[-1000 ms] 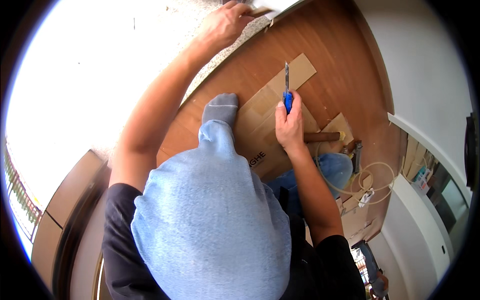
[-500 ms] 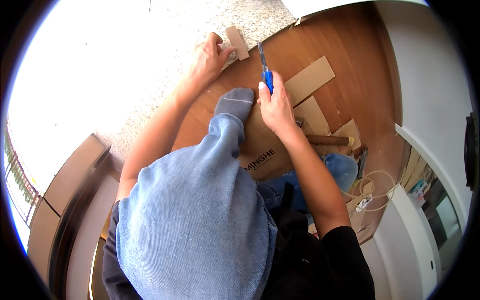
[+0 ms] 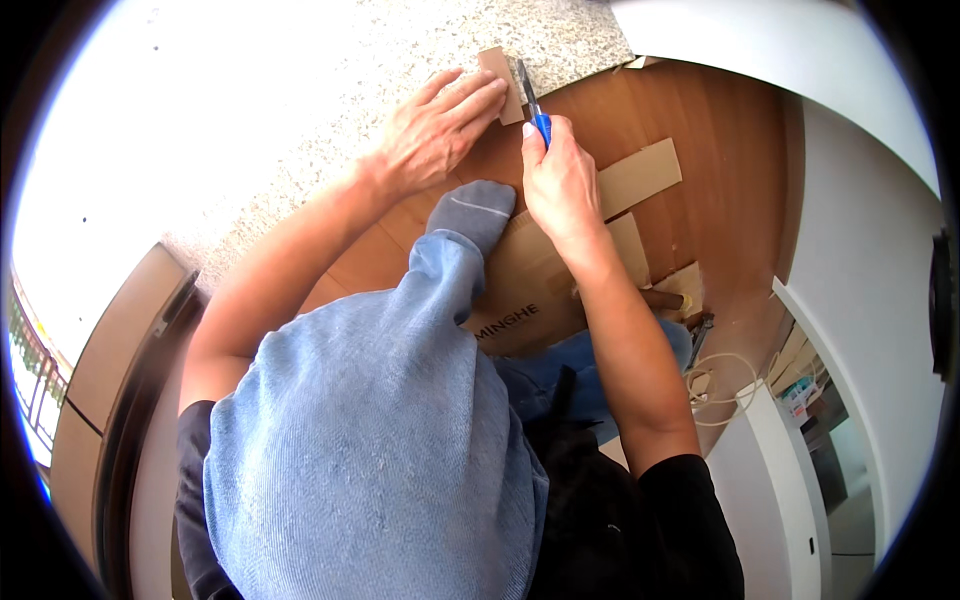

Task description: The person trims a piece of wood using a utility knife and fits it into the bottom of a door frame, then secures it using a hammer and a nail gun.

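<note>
A small flat brown strip (image 3: 493, 64), like cardboard, lies on the edge of the speckled stone slab (image 3: 570, 45). My left hand (image 3: 435, 130) is stretched out with its fingertips on the strip's left side. In my closed right hand (image 3: 566, 187) is a utility knife (image 3: 541, 124) with a blue handle, its blade pointing away from me. That blade lies just right of the strip, over the slab. Whether it touches the strip I cannot tell.
My foot in a grey sock (image 3: 475, 212) rests below the hands, beside a large cardboard sheet (image 3: 530, 285). A smaller cardboard piece (image 3: 645, 178) lies on the brown wooden floor (image 3: 725, 170). A wooden handle (image 3: 662, 298) and a coiled pale cable (image 3: 720, 380) are at the right.
My left hand has moved right and flattened, its fingers now on the strip. The knife has come closer to the strip's right side. The whole view has shifted slightly.
</note>
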Motion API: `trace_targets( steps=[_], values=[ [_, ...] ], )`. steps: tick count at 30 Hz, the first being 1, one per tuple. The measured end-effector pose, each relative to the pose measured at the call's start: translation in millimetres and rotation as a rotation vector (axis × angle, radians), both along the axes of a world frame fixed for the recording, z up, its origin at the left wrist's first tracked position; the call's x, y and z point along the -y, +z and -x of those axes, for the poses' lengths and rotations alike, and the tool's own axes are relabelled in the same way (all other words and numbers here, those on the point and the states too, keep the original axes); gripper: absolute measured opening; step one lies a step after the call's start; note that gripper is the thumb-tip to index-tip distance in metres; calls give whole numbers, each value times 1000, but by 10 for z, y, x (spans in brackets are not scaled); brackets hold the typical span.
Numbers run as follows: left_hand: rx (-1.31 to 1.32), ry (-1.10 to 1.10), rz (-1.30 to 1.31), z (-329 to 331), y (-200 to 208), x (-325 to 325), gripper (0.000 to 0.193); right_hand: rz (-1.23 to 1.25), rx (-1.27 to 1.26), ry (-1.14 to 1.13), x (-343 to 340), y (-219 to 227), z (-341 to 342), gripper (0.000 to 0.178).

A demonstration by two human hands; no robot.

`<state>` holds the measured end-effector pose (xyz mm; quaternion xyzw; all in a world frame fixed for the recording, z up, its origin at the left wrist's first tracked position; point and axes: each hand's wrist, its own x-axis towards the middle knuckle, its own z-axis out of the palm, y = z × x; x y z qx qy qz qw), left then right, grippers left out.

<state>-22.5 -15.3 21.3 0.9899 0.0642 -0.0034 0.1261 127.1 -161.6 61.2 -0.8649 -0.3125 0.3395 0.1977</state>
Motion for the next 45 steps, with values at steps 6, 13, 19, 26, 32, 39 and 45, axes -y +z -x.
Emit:
trace_targets(
  steps=[6,13,19,26,32,39,45],
  values=[
    [37,-21,71,30,-89,-39,56,28,-44,45,-101,29,-43,30],
    [25,-18,29,38,-113,-23,55,-8,-29,83,-140,23,-84,31],
    [25,-19,27,38,-88,-25,57,35,-16,138,-125,19,-120,32],
    [26,-25,63,53,-127,-23,69,115,-21,245,-176,59,-240,36],
    [9,-41,15,53,-136,-30,65,225,-36,295,-254,168,-288,40],
    [-23,-57,-17,54,-120,-40,64,239,-38,285,-237,123,-261,41],
    [-49,-42,13,34,-101,-35,65,171,-49,227,-241,146,-228,41]
  ],
)
